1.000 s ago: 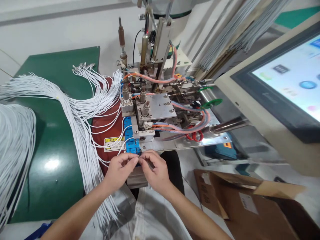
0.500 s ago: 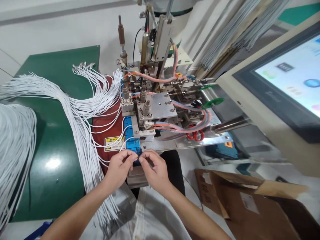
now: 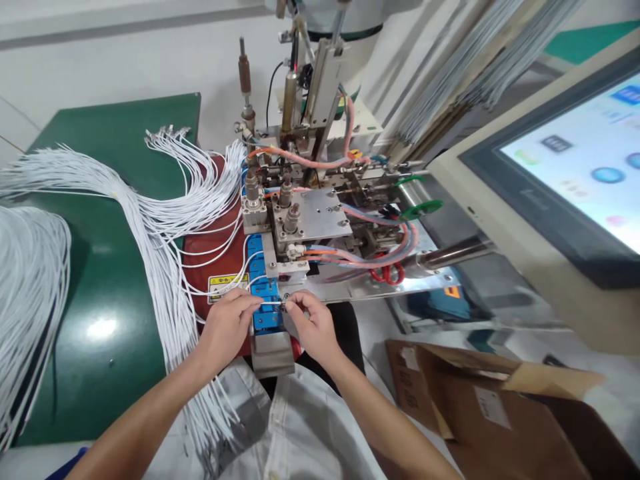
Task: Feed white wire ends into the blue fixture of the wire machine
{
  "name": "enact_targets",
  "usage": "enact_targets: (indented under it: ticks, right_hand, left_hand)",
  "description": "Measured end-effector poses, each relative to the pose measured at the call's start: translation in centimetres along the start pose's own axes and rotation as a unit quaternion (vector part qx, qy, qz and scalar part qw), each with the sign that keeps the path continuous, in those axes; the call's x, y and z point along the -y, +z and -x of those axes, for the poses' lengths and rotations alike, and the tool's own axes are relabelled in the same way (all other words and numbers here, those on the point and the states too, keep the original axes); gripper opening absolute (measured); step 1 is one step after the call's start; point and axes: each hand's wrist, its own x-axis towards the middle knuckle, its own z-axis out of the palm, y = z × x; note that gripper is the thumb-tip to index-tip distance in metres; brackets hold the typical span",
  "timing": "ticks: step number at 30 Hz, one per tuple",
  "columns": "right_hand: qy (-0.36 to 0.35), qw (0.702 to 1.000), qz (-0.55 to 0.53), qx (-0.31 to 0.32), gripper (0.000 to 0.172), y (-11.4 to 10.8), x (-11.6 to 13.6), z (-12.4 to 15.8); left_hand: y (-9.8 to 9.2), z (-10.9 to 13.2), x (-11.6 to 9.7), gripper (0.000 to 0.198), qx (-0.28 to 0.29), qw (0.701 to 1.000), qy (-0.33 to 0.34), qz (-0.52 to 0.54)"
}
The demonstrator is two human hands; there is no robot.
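Left hand (image 3: 227, 327) and right hand (image 3: 310, 325) seemingly pinch one wire (image 3: 273, 303) over blue fixture (image 3: 264, 319) beside wire bundle (image 3: 160, 253).

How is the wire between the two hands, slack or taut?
Taut: the white wire runs straight from the left hand to the right hand, over the blue fixture.

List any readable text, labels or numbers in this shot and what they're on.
Nothing is legible.
Yellow warning label on red cover: print blurred.
Touchscreen: icons only, captions too small.
Cardboard box stickers: blurred.
Orange tag on machine: too small.
White wire between left hand and right hand: no marking.
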Motion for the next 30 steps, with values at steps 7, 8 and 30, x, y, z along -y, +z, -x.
enact_targets:
  ticks: [7,8,30]
  right_hand:
    - [-0.016,0.997,0.072,-0.009,0.014,0.1,0.1,0.1]
    - [-0.01,0.997,0.082,-0.01,0.014,0.1,0.2,0.0]
    - [0.012,0.976,0.178,0.121,0.023,-1.5,0.8,-1.4]
  left_hand:
    - [0.2,-0.1,0.3,0.012,-0.001,1.0,-0.006,-0.029]
    - [0.2,-0.1,0.2,0.011,0.002,0.999,-0.01,-0.041]
    - [-1.1,-0.6,-1.9,0.025,0.14,0.975,-0.034,-0.167]
